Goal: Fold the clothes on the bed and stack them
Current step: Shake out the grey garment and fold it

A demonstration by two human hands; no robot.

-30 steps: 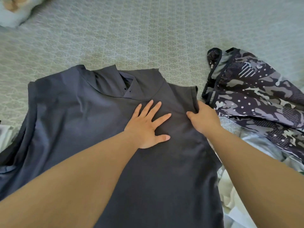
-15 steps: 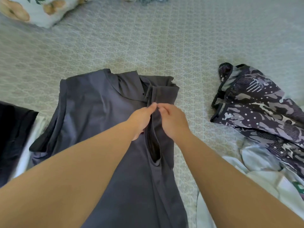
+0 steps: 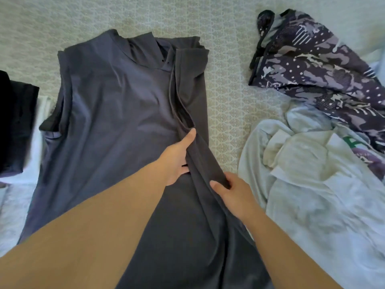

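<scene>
A dark grey sleeveless shirt (image 3: 116,113) lies spread on the bed, collar at the far end. Its right side is folded inward into a long flap. My left hand (image 3: 177,157) lies on the shirt with straight fingers pressed against the inner edge of that flap. My right hand (image 3: 231,190) grips the flap lower down, thumb on top of the cloth and fingers curled under it. Both forearms reach in from the near edge and cover the shirt's lower part.
A camouflage-print garment (image 3: 316,76) lies crumpled at the right, above a heap of pale clothes (image 3: 308,184). At the left edge sits a black garment (image 3: 14,122) on white cloth (image 3: 18,205). The patterned bedspread (image 3: 227,105) shows between shirt and heap.
Both hands have moved down the folded flap toward me, from near the collar to the shirt's middle. The flap now lies longer along the right side. The view has shifted closer.
</scene>
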